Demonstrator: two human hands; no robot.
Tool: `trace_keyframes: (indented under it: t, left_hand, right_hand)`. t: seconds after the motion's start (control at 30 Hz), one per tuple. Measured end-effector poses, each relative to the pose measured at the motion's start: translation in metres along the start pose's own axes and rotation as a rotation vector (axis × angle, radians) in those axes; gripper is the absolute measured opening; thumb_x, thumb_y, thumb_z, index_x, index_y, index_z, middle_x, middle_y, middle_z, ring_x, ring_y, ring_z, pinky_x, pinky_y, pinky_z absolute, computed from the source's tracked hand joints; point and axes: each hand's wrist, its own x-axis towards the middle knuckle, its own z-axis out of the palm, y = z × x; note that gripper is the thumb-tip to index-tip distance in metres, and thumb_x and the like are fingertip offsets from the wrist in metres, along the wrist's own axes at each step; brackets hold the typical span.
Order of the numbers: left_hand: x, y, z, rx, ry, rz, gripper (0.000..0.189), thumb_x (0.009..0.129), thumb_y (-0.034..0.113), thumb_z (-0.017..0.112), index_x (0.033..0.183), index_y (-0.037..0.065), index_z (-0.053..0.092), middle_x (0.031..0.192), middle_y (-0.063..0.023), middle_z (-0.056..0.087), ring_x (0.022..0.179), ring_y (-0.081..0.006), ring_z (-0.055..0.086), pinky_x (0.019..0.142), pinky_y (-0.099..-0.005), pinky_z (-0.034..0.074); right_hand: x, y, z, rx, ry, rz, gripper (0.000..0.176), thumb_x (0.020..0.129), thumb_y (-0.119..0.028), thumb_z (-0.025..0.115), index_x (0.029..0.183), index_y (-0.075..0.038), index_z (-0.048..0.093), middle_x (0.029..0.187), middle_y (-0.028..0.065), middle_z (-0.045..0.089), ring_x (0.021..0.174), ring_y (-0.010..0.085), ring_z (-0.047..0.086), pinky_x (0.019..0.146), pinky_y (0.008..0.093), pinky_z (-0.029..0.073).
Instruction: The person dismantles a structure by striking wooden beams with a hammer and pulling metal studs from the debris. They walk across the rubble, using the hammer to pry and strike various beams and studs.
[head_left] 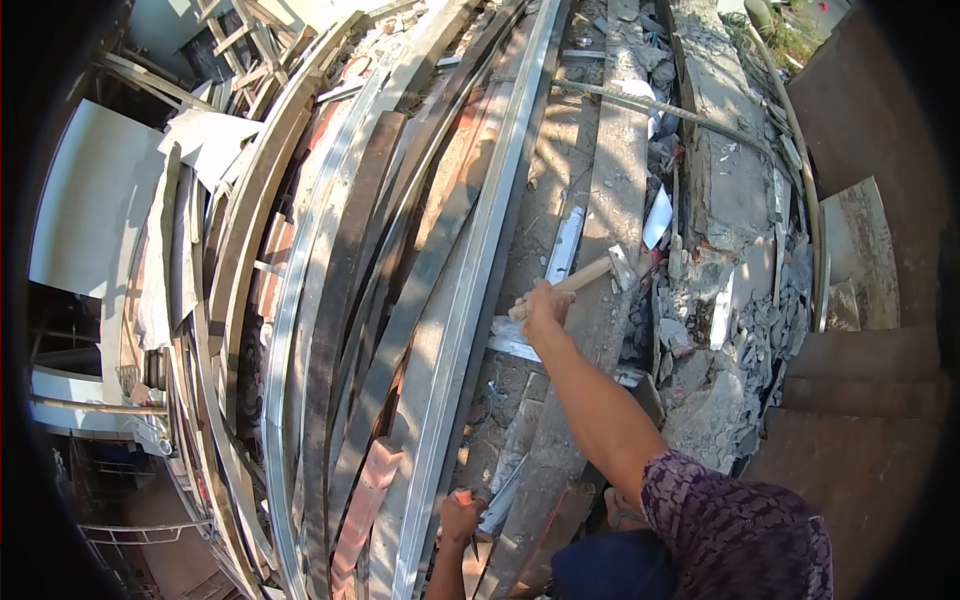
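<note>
Hammer (pixel 600 272) is the tool here, but start closest in: down at the bottom edge the left hand (pixel 460 518) is curled shut on a reddish-tipped piece (pixel 463 495), too small to identify. Further out, the right hand (pixel 543 303) has its fingers wrapped tight round the hammer's pale wooden handle, with the small grey metal head poised just over a long grey plank (pixel 610 190). Beside it, the rubble (pixel 720 330) lies broken into chunks, so plenty of breaking looks done. To the left and beyond, the metal rails (pixel 470 270) and dark timbers (pixel 345 290) lie whole in a long pile.
</note>
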Motion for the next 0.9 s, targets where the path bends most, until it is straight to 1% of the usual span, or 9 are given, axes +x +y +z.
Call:
trace_keyframes:
  t: [0.1, 0.3, 0.4, 0.47, 0.53, 0.63, 0.73, 0.83, 0.9]
  left_hand:
    - [-0.015, 0.019, -0.002, 0.073, -0.070, 0.061, 0.032, 0.074, 0.013, 0.075, 0.101, -0.003, 0.066, 0.079, -0.0101, 0.068, 0.063, -0.0159, 0.065, 0.054, -0.0284, 0.054]
    - [0.007, 0.011, -0.012, 0.330, -0.009, 0.237, 0.035, 0.076, 0.020, 0.076, 0.102, -0.002, 0.066, 0.076, -0.0106, 0.068, 0.068, -0.0162, 0.066, 0.059, -0.0306, 0.052]
    - [-0.010, 0.027, -0.020, 0.271, 0.036, 0.112, 0.034, 0.076, 0.021, 0.076, 0.099, -0.002, 0.066, 0.076, -0.0105, 0.068, 0.065, -0.0175, 0.067, 0.058, -0.0319, 0.052]
    - [-0.009, 0.015, -0.023, 0.303, 0.061, 0.165, 0.032, 0.077, 0.021, 0.075, 0.098, -0.002, 0.066, 0.078, -0.0112, 0.069, 0.064, -0.0184, 0.067, 0.058, -0.0320, 0.053]
    - [-0.005, 0.005, -0.020, 0.404, 0.021, 0.298, 0.033, 0.077, 0.021, 0.075, 0.098, -0.002, 0.066, 0.080, -0.0118, 0.070, 0.064, -0.0186, 0.068, 0.057, -0.0310, 0.053]
    - [0.000, 0.002, -0.018, 0.474, 0.006, 0.388, 0.035, 0.077, 0.020, 0.075, 0.101, -0.003, 0.065, 0.080, -0.0118, 0.071, 0.065, -0.0191, 0.068, 0.056, -0.0303, 0.053]
    - [-0.014, 0.018, -0.038, 0.304, 0.024, 0.161, 0.033, 0.073, 0.026, 0.074, 0.094, 0.001, 0.069, 0.083, -0.0166, 0.071, 0.080, -0.0304, 0.069, 0.073, -0.0369, 0.052]
    - [-0.020, -0.009, -0.091, 0.326, 0.173, 0.143, 0.037, 0.073, 0.025, 0.075, 0.098, -0.001, 0.067, 0.079, -0.0166, 0.070, 0.077, -0.0281, 0.069, 0.072, -0.0369, 0.053]
    - [-0.044, -0.013, -0.134, 0.181, 0.251, 0.103, 0.035, 0.073, 0.009, 0.069, 0.103, -0.008, 0.062, 0.073, -0.0117, 0.066, 0.063, -0.0185, 0.067, 0.050, -0.0294, 0.055]
  right_hand:
    - [-0.004, 0.036, -0.012, -0.508, -0.718, 0.100, 0.029, 0.081, -0.007, 0.053, 0.105, -0.001, 0.039, 0.065, 0.0074, 0.047, 0.048, 0.0174, 0.049, 0.038, 0.0327, 0.042]
    - [0.051, 0.005, -0.070, -0.553, -0.575, -0.121, 0.025, 0.082, -0.008, 0.056, 0.102, -0.001, 0.043, 0.067, 0.0086, 0.051, 0.050, 0.0171, 0.053, 0.036, 0.0344, 0.043]
    - [0.028, 0.010, -0.017, -0.412, -0.186, -0.305, 0.027, 0.082, -0.008, 0.056, 0.104, -0.001, 0.043, 0.068, 0.0106, 0.052, 0.049, 0.0186, 0.054, 0.036, 0.0359, 0.044]
    - [0.013, 0.014, 0.034, -0.186, -0.101, -0.103, 0.029, 0.083, -0.008, 0.056, 0.108, -0.002, 0.043, 0.070, 0.0136, 0.054, 0.049, 0.0218, 0.056, 0.037, 0.0366, 0.046]
    - [-0.007, 0.008, 0.042, -0.228, -0.156, 0.007, 0.029, 0.083, -0.007, 0.055, 0.109, -0.001, 0.043, 0.072, 0.0153, 0.055, 0.046, 0.0229, 0.055, 0.037, 0.0363, 0.045]
    - [0.003, -0.016, -0.006, -0.967, -0.856, -0.327, 0.034, 0.079, -0.008, 0.059, 0.110, -0.001, 0.047, 0.065, 0.0095, 0.054, 0.039, 0.0178, 0.049, 0.034, 0.0342, 0.039]
    - [0.000, -0.027, -0.021, -0.793, -0.925, -0.355, 0.033, 0.077, -0.008, 0.062, 0.107, -0.001, 0.051, 0.061, 0.0068, 0.052, 0.039, 0.0164, 0.049, 0.033, 0.0330, 0.038]
    - [0.019, -0.061, -0.022, -0.542, -0.733, -0.229, 0.024, 0.078, -0.007, 0.061, 0.099, -0.002, 0.052, 0.060, 0.0029, 0.049, 0.041, 0.0133, 0.048, 0.035, 0.0316, 0.039]
    - [0.034, -0.090, -0.029, -0.351, -0.557, -0.353, 0.019, 0.081, -0.008, 0.059, 0.098, -0.003, 0.052, 0.060, 0.0021, 0.048, 0.043, 0.0123, 0.047, 0.036, 0.0305, 0.040]
